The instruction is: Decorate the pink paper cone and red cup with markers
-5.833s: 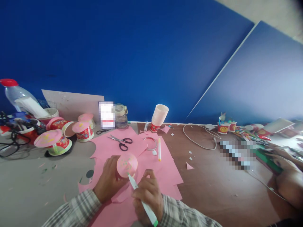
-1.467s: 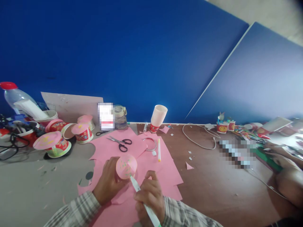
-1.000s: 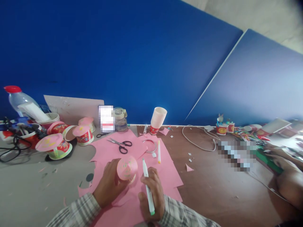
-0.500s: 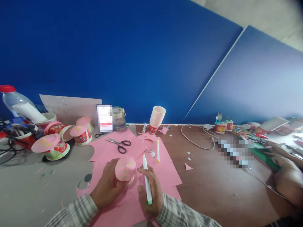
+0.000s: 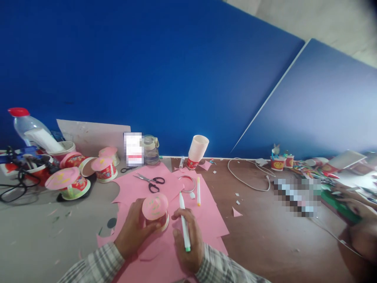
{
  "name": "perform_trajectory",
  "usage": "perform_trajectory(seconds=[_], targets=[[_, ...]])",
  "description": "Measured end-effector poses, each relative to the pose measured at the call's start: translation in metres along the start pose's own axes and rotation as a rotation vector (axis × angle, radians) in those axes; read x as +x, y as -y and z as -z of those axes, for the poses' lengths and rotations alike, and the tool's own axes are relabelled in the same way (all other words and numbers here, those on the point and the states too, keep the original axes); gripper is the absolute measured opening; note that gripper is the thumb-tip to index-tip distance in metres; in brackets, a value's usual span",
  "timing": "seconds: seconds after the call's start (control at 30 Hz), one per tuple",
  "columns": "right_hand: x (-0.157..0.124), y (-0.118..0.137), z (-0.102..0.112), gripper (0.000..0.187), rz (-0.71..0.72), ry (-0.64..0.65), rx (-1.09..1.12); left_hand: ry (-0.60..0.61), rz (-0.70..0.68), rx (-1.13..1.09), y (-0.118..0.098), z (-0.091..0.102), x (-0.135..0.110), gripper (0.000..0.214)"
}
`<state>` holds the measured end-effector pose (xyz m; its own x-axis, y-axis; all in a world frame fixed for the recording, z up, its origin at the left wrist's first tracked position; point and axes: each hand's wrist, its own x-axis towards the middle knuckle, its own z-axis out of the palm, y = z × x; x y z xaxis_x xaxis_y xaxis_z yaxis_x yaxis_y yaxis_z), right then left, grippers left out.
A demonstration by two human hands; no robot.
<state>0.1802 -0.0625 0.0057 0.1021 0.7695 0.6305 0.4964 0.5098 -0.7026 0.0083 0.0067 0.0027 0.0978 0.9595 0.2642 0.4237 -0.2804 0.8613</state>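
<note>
My left hand [image 5: 134, 232] is wrapped round an upturned paper cup with a pink paper top [image 5: 155, 208], which stands on pink paper sheets [image 5: 165, 255]. Yellow-green marks show on the pink top. My right hand [image 5: 188, 241] is closed on a white marker with a green end [image 5: 184, 222]; its tip points away from me, just right of the cup and clear of it. Black-handled scissors [image 5: 150, 182], a wire ring [image 5: 187, 184] and a yellow pen [image 5: 198, 190] lie on the paper beyond my hands.
Several pink-topped cups [image 5: 69, 182] and a red-capped bottle [image 5: 29, 131] stand at the left, with a stack of paper cups [image 5: 196, 151] and a glass jar [image 5: 150, 150] by the blue wall. A white cable [image 5: 250, 177] crosses the brown table [image 5: 265, 236]. Another person's hand [image 5: 361, 237] is at the right edge.
My right hand lifted the marker off the cup's pink top and swung its tip upward, away from me. My left hand set the tilted cup more upright on the paper.
</note>
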Motion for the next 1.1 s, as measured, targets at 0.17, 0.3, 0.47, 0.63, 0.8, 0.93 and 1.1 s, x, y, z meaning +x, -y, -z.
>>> perform_trajectory(seconds=[0.17, 0.3, 0.47, 0.63, 0.8, 0.93, 1.1], targets=[[-0.001, -0.002, -0.002, 0.034, 0.008, -0.011, 0.006, 0.011, 0.007, -0.116, -0.004, 0.002, 0.001, 0.061], [-0.002, -0.005, -0.003, 0.035, -0.035, -0.009, 0.013, 0.010, 0.039, -0.118, -0.006, 0.004, 0.002, 0.060], [-0.002, -0.008, -0.004, 0.041, -0.039, -0.018, 0.009, 0.049, -0.019, -0.105, -0.008, 0.007, 0.002, 0.053], [-0.004, -0.012, -0.005, 0.050, -0.053, 0.004, -0.045, 0.123, 0.070, -0.213, -0.011, 0.007, 0.001, 0.049], [-0.002, -0.011, -0.004, 0.037, -0.066, 0.052, -0.088, 0.160, 0.118, -0.349, -0.011, 0.007, -0.001, 0.049], [-0.001, -0.009, -0.003, 0.038, -0.076, 0.067, -0.069, 0.179, 0.159, -0.471, -0.010, 0.006, -0.001, 0.056], [-0.002, -0.008, -0.002, 0.048, -0.029, 0.112, 0.024, 0.235, 0.184, -0.594, -0.011, 0.004, -0.001, 0.054]])
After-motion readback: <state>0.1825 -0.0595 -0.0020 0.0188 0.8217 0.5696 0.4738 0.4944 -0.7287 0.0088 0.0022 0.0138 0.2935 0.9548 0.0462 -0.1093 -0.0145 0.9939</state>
